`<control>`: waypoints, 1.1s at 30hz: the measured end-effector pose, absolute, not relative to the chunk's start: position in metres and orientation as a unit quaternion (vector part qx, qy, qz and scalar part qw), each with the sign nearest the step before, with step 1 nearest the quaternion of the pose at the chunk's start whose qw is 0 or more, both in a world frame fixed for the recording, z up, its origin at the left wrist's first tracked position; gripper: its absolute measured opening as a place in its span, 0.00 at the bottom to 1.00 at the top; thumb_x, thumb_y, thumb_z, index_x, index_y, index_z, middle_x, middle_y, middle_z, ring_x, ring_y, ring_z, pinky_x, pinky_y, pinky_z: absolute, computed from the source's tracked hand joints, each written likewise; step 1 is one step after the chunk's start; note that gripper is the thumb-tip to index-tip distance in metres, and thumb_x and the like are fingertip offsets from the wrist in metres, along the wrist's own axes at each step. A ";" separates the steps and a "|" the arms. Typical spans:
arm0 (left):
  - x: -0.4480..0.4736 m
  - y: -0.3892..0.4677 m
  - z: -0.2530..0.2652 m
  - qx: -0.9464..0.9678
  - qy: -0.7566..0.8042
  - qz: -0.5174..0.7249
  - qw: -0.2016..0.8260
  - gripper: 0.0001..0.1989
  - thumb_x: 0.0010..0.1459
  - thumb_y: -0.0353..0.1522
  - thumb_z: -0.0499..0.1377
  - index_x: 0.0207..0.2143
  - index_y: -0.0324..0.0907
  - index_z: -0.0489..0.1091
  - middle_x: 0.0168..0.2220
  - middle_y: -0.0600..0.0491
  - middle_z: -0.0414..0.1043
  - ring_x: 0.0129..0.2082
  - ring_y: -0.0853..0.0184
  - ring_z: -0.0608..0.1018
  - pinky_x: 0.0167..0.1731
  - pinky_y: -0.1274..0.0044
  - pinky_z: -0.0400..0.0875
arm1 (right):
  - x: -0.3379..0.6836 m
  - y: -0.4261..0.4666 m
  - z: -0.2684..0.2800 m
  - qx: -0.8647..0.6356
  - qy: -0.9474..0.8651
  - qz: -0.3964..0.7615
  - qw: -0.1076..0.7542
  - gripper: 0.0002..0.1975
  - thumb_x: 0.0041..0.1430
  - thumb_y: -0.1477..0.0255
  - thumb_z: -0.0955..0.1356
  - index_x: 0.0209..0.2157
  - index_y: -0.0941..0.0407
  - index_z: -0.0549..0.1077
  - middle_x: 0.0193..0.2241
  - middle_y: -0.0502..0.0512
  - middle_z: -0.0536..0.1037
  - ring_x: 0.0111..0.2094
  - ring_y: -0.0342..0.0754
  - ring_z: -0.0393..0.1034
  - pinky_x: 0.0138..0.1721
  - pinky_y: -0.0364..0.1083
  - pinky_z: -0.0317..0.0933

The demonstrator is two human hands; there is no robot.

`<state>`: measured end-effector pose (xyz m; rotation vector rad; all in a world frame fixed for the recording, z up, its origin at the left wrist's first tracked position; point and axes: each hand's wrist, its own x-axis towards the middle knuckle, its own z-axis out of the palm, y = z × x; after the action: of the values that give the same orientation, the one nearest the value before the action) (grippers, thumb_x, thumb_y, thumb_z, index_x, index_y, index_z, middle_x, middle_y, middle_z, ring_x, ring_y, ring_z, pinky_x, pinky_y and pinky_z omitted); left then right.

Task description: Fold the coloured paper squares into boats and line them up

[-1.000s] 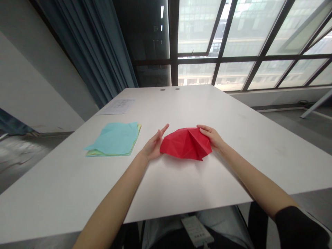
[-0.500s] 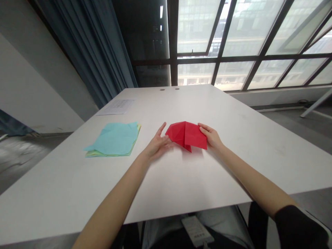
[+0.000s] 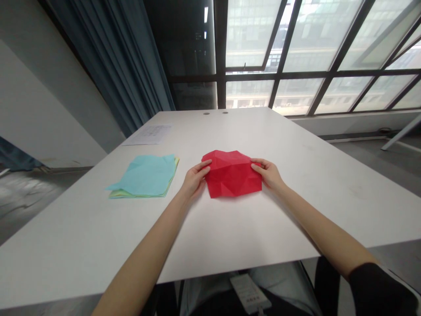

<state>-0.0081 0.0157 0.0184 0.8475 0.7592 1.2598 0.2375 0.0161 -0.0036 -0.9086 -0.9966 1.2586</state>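
A creased sheet of red paper [image 3: 233,175] is spread between my two hands, just over the white table [image 3: 223,237]. My left hand [image 3: 194,177] pinches its left edge between thumb and fingers. On the opposite side, my right hand [image 3: 268,173] grips the right edge the same way. Fold lines cross the red surface, and its upper part bends back. Whether the paper touches the table, I cannot tell.
Left of my hands lies a stack of coloured paper [image 3: 144,175], light blue on top with yellow and green edges below. Farther back is a printed white sheet [image 3: 148,135]. A badge [image 3: 250,293] hangs at my lap, below the table's front edge.
My left hand, open beside the paper before, has closed on its left edge. The red paper has spread wider and flatter. My right hand has kept its hold in nearly the same place.
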 end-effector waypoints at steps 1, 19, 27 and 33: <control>-0.008 0.015 0.018 0.390 0.330 0.549 0.662 0.21 0.37 0.28 0.67 0.38 0.38 0.72 0.36 0.49 0.75 0.35 0.67 0.75 0.40 0.74 0.68 | 0.238 0.016 -0.004 -0.392 -0.434 0.542 0.604 0.15 0.38 0.68 0.75 0.32 0.54 0.76 0.27 0.49 0.79 0.27 0.42 0.71 0.32 0.41 0.65; -0.015 0.030 -0.005 0.568 0.494 0.550 0.362 0.15 0.43 0.43 0.63 0.29 0.41 0.76 0.47 0.46 0.66 0.49 0.58 0.68 0.47 0.68 0.63 | 0.229 0.013 -0.002 -0.408 -0.449 0.541 0.583 0.19 0.36 0.64 0.75 0.33 0.56 0.76 0.27 0.52 0.79 0.27 0.45 0.72 0.33 0.45 0.65; -0.013 0.024 0.001 0.609 0.428 0.511 0.430 0.15 0.45 0.43 0.62 0.28 0.40 0.75 0.33 0.49 0.74 0.35 0.63 0.73 0.39 0.72 0.66 | 0.226 0.012 -0.003 -0.403 -0.465 0.534 0.580 0.15 0.39 0.63 0.74 0.30 0.55 0.76 0.25 0.51 0.78 0.27 0.44 0.70 0.33 0.44 0.64; -0.006 0.013 0.009 0.639 0.385 0.477 0.464 0.09 0.43 0.37 0.65 0.26 0.41 0.74 0.29 0.51 0.73 0.32 0.65 0.73 0.35 0.75 0.65 | 0.222 0.011 -0.005 -0.407 -0.479 0.529 0.570 0.14 0.41 0.61 0.72 0.29 0.54 0.74 0.26 0.50 0.77 0.29 0.45 0.69 0.35 0.45 0.63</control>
<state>-0.0058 0.0130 0.0094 1.5715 0.9460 1.1728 0.2219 0.0107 -0.0048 -0.9548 -1.1233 1.2425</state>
